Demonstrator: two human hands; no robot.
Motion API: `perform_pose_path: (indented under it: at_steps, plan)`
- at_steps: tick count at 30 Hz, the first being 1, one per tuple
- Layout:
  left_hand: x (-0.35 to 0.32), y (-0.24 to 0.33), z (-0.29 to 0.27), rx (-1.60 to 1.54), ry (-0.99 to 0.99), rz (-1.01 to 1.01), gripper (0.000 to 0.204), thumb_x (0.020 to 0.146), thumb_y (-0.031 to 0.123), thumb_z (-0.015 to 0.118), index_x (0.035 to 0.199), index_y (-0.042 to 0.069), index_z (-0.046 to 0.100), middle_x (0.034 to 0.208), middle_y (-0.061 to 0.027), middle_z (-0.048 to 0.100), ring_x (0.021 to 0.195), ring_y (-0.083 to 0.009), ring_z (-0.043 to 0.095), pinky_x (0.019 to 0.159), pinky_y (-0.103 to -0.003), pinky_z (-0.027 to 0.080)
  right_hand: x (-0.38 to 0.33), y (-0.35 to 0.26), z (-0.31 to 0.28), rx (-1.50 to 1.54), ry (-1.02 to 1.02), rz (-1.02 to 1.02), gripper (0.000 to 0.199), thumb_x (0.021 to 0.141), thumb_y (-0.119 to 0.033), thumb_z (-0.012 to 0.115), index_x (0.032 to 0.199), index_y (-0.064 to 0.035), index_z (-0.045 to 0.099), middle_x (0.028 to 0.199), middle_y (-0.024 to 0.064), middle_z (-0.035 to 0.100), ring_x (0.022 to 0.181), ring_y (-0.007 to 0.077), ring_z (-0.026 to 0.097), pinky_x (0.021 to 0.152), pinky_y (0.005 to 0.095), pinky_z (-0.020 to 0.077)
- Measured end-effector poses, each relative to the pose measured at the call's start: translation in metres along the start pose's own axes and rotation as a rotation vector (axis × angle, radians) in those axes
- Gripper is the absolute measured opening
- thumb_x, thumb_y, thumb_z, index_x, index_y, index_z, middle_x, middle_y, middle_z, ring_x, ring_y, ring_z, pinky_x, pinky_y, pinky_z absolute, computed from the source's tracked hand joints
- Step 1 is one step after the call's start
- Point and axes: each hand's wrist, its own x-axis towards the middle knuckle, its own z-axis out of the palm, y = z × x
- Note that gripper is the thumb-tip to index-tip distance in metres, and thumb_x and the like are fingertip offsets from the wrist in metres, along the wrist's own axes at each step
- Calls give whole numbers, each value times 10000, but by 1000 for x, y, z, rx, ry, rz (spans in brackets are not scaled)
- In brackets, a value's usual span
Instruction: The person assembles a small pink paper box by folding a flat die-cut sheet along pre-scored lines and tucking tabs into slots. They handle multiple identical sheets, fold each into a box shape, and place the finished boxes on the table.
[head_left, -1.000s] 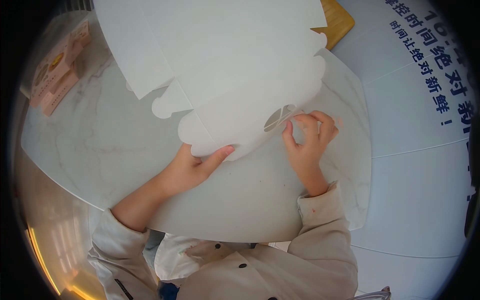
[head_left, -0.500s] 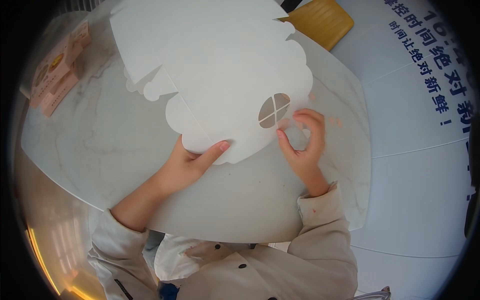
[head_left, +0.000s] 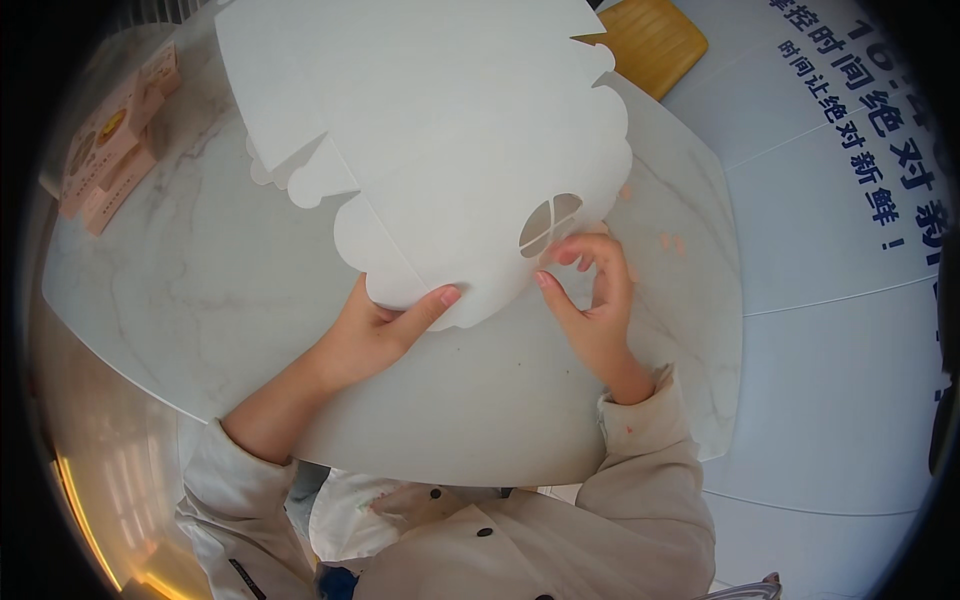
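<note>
A large white die-cut cardboard sheet (head_left: 430, 130) with scalloped edges and fold creases lies tilted above the table. Near its right side is an oval cut-out window (head_left: 550, 224) divided by thin crossing strips. My left hand (head_left: 385, 318) grips the sheet's near edge, thumb on top and the other fingers hidden underneath. Just below the window, my right hand (head_left: 595, 300) has its thumb and curled forefinger apart, with no object visible between them. The fingertips are at the sheet's edge beside the window; whether they touch it I cannot tell.
The pale marble-patterned table (head_left: 190, 290) has a curved edge. Pink boxes (head_left: 115, 140) with round openings are stacked at the far left. Small pink scraps (head_left: 672, 242) lie right of the sheet. A yellow wooden chair seat (head_left: 655, 45) stands beyond; a white lettered panel (head_left: 830, 390) flanks the right.
My right hand has shifted slightly left and down, its forefinger now nearer the window's lower edge. The sheet has moved slightly to the right, while my left hand keeps its grip.
</note>
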Motion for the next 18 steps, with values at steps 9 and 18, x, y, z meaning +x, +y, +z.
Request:
perform_pose_path:
  at_steps: [9, 18]
  plan:
    - [0, 2, 0, 40, -26, 26, 296, 971, 81, 603, 1251, -5, 562, 1137, -50, 639, 1025, -124, 583, 893, -295, 486, 5, 5, -3, -189, 42, -133, 361, 704, -55, 833, 1035, -80, 693, 936, 22, 578, 839, 167, 551, 669, 281, 411]
    - [0, 2, 0, -5, 0, -38, 296, 973, 63, 594, 1259, -5, 559, 1156, -54, 642, 1037, -122, 592, 901, -287, 493, 9, 14, -5, -314, 161, -303, 319, 709, -8, 780, 1006, -105, 714, 952, 19, 562, 840, 178, 543, 686, 305, 399]
